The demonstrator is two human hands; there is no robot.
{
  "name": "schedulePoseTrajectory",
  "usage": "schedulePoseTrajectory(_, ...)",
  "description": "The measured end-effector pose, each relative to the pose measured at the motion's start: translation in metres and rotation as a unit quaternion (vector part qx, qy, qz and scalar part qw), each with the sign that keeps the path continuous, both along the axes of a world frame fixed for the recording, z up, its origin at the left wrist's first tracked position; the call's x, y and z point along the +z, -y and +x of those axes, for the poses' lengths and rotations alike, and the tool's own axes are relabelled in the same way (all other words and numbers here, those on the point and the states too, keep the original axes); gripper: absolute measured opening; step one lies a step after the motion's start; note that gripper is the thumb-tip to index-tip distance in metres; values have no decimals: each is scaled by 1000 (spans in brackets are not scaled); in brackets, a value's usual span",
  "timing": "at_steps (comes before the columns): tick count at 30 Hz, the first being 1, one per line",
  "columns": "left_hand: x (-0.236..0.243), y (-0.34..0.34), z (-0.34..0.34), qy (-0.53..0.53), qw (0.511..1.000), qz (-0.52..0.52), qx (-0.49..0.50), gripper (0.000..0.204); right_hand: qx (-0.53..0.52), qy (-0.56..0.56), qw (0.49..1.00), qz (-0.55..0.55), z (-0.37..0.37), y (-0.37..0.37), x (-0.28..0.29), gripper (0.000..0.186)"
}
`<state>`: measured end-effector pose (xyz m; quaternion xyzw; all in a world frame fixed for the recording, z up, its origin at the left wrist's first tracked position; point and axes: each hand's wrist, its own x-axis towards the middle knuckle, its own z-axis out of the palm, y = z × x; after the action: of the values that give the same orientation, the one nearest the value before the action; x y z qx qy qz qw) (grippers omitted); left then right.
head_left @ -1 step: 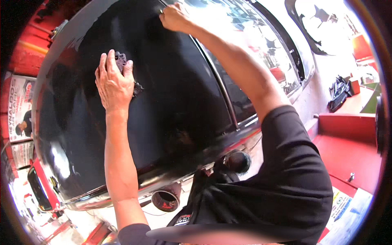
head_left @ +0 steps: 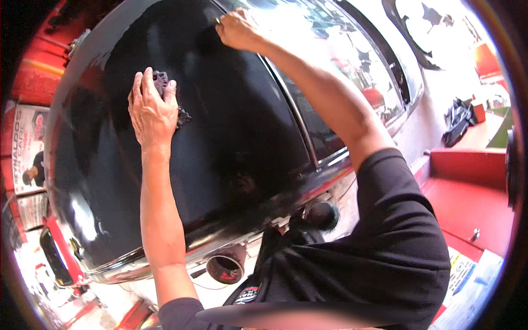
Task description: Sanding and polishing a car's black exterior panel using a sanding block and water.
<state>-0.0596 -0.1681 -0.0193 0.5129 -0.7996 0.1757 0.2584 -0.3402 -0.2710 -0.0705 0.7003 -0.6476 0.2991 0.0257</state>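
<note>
Glossy black covers the car's broad body panel (head_left: pixel 220 148), ragged pale grey along its far left edge and flecked with white glare lower down, as a mottled dark-purple cloth (head_left: pixel 160 82) shows against it. Plain black, too, is the worker's shirt (head_left: pixel 352 258). Around us, solid red marks the bench (head_left: pixel 467 170) at right, while a white poster (head_left: pixel 26 151) carries red and dark patches at left.

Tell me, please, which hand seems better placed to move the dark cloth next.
Probably the left hand: it lies over the dark cloth on the black panel; the right hand is away from it.
</note>
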Motion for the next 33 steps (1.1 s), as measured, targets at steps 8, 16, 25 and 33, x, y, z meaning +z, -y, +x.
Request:
schedulePoseTrajectory(8,2,19,-10,-20,997,29,-71,51,-13,55,997,59,-5,-228,38,30)
schedulePoseTrajectory(16,6,33,10,0,993,28,-111,45,-7,394,903,-170,15,-371,27,37)
schedulePoseTrajectory(25,3,-103,-123,51,877,193,-437,37,-58,369,886,-275,7,-411,-34,45)
schedulePoseTrajectory(33,8,-20,-141,57,883,178,-430,28,-24,368,886,-281,11,-405,-36,48)
